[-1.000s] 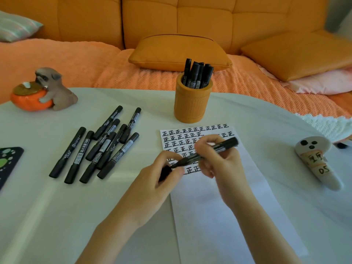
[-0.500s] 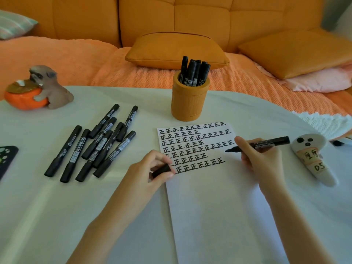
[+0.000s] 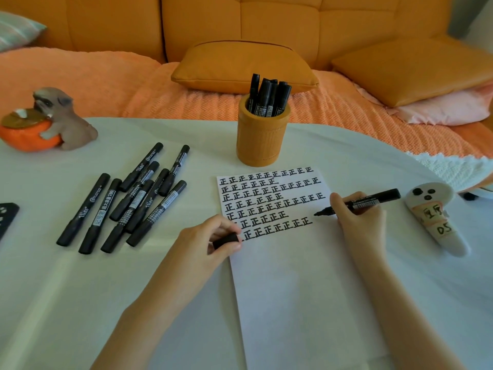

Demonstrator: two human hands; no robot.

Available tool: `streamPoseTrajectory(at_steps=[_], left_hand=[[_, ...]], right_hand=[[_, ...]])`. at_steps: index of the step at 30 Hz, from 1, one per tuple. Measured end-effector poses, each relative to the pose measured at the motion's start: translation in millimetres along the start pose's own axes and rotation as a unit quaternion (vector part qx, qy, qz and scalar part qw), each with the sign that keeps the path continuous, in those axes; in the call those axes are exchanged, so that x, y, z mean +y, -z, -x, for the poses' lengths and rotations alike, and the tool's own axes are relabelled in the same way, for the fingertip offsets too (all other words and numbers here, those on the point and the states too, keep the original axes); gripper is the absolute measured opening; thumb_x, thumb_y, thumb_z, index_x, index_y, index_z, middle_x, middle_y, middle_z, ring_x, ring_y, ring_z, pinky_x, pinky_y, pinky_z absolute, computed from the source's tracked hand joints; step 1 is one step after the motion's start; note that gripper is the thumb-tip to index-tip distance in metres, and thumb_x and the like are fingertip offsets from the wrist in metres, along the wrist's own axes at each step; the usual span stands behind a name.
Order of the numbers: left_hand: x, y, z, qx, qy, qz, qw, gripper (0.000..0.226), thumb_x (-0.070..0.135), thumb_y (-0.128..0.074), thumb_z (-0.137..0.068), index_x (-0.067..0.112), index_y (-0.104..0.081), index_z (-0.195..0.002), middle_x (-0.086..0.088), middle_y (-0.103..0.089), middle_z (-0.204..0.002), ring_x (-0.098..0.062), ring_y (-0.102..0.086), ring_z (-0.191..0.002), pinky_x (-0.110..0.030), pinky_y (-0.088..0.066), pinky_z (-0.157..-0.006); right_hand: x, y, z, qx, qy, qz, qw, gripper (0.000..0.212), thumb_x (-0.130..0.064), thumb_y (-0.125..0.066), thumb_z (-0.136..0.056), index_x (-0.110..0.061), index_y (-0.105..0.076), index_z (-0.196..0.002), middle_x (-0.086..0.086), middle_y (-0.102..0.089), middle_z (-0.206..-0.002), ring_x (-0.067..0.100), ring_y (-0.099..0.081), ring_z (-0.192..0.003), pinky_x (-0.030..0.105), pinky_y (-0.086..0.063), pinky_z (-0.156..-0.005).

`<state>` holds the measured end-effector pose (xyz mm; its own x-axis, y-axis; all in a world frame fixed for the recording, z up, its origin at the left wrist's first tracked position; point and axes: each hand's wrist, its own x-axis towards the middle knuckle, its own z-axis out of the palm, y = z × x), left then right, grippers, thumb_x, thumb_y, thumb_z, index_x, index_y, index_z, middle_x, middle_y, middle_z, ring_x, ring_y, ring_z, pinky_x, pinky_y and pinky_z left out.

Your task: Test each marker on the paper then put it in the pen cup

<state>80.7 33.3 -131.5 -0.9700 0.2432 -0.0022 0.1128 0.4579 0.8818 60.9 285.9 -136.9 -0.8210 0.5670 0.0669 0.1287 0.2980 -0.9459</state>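
Marker (image 3: 373, 200) lies crosswise in my right hand (image 3: 358, 225)'s pinch, nib toward my left hand (image 3: 198, 245), which grips the cap (image 3: 226, 240).

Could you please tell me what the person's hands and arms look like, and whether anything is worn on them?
Certainly. The left hand and the right hand are both bare, with no gloves and no rings that I can see. The left forearm and the right forearm are bare too. No sleeve, watch or bracelet shows as far as the picture's lower edge.
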Motion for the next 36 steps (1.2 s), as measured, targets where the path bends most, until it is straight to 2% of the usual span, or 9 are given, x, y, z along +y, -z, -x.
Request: streamPoseTrajectory(at_steps=[12,21,36], left_hand=[[-1.4,-0.9,-0.6,0.001,0.009,0.011,1.000,0.017,0.014,-0.069,-0.082,0.030,-0.065,-0.086,0.022,-0.070,-0.088,0.004,-0.065,-0.085,-0.015,-0.049,-0.082],[-1.3,-0.3,-1.5,-0.001,0.005,0.003,1.000,0.018,0.014,-0.069,-0.082,0.031,-0.064,-0.086,0.023,-0.070,-0.089,0.005,-0.065,-0.085,-0.013,-0.049,-0.080],[-2.1,-0.4,-1.9,-0.001,0.003,-0.002,1.000,0.016,0.015,-0.069,-0.083,0.030,-0.065,-0.086,0.020,-0.070,-0.087,0.003,-0.065,-0.086,-0.014,-0.049,-0.080]], right_hand=[[-0.9,-1.9,1.2,-0.030,0.006,0.020,0.999,0.027,-0.022,-0.065,-0.086,-0.013,-0.054,-0.064,-0.015,-0.044,-0.038,0.006,-0.037,-0.041,0.013,-0.024,-0.039],[0.0,-2.0,0.1,0.004,0.025,0.024,0.999,0.031,-0.017,-0.063,-0.088,-0.013,-0.049,-0.061,-0.017,-0.045,-0.040,0.003,-0.040,-0.041,0.013,-0.028,-0.041],[-1.0,-1.8,1.4,-0.012,0.020,0.025,0.999,0.028,-0.016,-0.062,-0.087,-0.012,-0.050,-0.062,-0.017,-0.043,-0.038,0.003,-0.037,-0.040,0.013,-0.026,-0.040]])
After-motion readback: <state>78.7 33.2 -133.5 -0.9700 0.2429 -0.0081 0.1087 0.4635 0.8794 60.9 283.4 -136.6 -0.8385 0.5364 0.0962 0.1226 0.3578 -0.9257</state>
